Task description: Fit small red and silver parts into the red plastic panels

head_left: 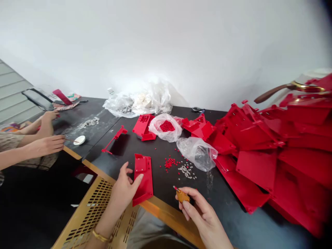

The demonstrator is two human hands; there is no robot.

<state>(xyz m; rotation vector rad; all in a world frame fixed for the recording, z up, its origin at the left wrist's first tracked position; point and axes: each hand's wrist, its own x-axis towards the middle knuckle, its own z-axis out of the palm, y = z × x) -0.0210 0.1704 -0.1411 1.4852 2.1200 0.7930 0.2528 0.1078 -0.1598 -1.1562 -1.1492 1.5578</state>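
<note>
My left hand [126, 188] grips the left edge of a flat red plastic panel [143, 180] lying at the near edge of the black table [124, 152], thumb on top. My right hand [198, 209] is closed round a small tool with an amber handle [182, 196], its tip pointing up and left with a red bit at the end. Small red beads [169, 162] and tiny silver rings [186, 171] are scattered just beyond the two hands.
A big heap of red plastic panels [272, 145] fills the right side. Clear plastic bags [198, 152] lie mid-table, one holding red beads [166, 126]. At the left, another person's hands [46, 138] work near a white dish [79, 140]. A yellow perforated crate [90, 214] sits below the table edge.
</note>
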